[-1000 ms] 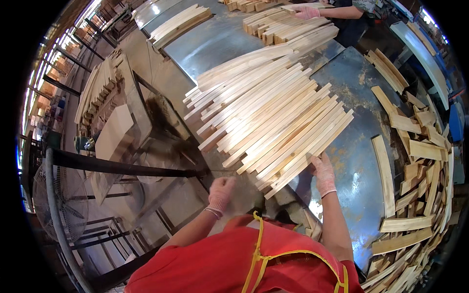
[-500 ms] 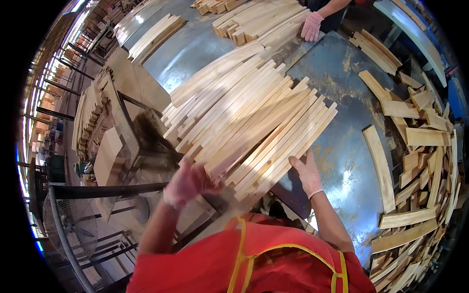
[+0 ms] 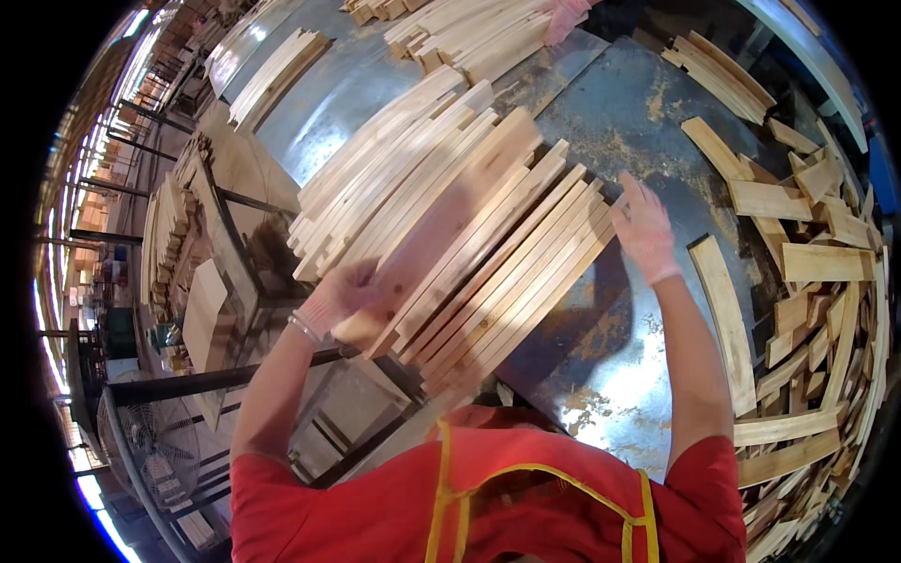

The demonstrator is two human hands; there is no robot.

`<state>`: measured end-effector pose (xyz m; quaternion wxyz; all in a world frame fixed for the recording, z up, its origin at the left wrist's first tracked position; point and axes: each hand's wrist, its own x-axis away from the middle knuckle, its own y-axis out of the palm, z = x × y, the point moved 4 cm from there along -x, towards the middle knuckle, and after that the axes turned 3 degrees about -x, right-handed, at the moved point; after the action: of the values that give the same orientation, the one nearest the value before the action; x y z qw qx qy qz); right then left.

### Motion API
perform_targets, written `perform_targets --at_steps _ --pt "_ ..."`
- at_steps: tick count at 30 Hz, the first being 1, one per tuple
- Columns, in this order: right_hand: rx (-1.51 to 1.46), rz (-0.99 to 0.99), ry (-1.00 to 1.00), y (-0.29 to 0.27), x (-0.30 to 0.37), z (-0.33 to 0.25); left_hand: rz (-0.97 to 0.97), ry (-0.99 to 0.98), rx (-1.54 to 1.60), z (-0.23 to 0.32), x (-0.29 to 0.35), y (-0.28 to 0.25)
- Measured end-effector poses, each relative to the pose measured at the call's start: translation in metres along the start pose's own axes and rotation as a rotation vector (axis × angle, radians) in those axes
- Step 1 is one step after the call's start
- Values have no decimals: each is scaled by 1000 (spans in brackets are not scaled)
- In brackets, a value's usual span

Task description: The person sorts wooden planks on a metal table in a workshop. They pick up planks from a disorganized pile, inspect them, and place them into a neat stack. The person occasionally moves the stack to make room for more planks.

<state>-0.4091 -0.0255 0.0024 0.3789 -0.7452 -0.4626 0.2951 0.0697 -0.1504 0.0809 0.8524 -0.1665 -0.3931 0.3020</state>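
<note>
A row of pale wooden strips lies side by side on the metal table, slanting from near left to far right. My left hand, in a thin pinkish glove, is closed on the near end of a wooden board. That board is smeared by motion, and its broad face shows above the row. My right hand, gloved too, is beside the far right ends of the strips with its fingers stretched out and nothing in it. Whether its fingertips touch the outermost strip I cannot tell.
Short offcuts are heaped along the right side. A long thin piece rests on the metal table near them. Across the table, a co-worker's gloved hand touches another stack. A fan stands behind a rail at lower left.
My right hand has gone from the strips' near end to their far right end. My left hand has closed on a board, which now shows its broad face. The co-worker's hand has moved up the view.
</note>
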Motion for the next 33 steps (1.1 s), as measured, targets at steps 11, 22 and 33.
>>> perform_targets --at_steps 11,22,33 --pt "-618 -244 177 -17 -29 -35 286 282 -769 48 -44 185" --pt "-902 -492 773 101 177 -120 224 340 -422 37 -121 0" --pt "-769 -199 698 184 170 -133 227 49 -804 -11 -56 -2"
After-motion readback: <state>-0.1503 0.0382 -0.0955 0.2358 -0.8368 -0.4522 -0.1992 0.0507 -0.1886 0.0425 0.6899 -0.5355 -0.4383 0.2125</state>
